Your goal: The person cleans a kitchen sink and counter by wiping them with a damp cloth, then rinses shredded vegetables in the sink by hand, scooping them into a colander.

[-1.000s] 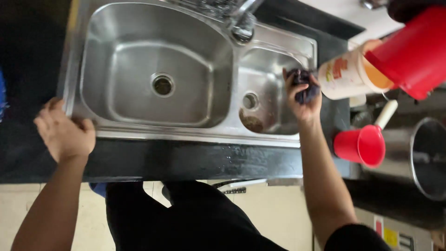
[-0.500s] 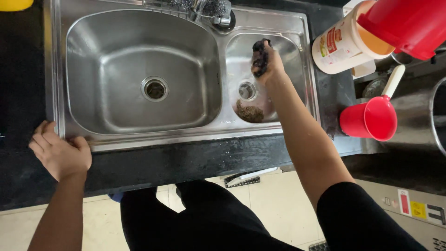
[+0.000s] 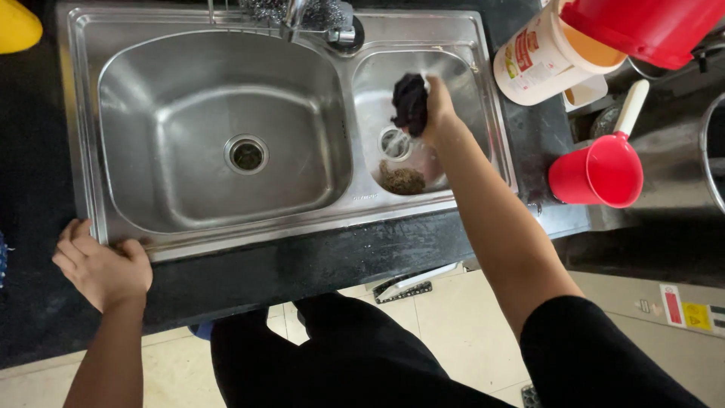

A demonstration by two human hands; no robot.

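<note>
My right hand (image 3: 438, 113) hangs over the small right basin (image 3: 464, 79) of a steel double sink, shut on a dark scrub pad (image 3: 410, 102). Below the pad lie the small drain (image 3: 394, 143) and a clump of brown scraps (image 3: 402, 180). My left hand (image 3: 102, 264) rests on the dark counter at the sink's front left corner, fingers touching the sink rim (image 3: 249, 240). The large left basin (image 3: 226, 98) has a round drain (image 3: 247, 154) in the middle.
A tap (image 3: 296, 15) rises at the back between the basins. Right of the sink stand a white tub with an orange inside (image 3: 540, 53), a red scoop with a white handle (image 3: 600, 170) and a red bucket (image 3: 649, 26). A yellow object (image 3: 15, 26) sits far left.
My right hand carried the dark pad from the sink's right rim to above the small basin. The view shifted; my left hand stays at the front left rim.
</note>
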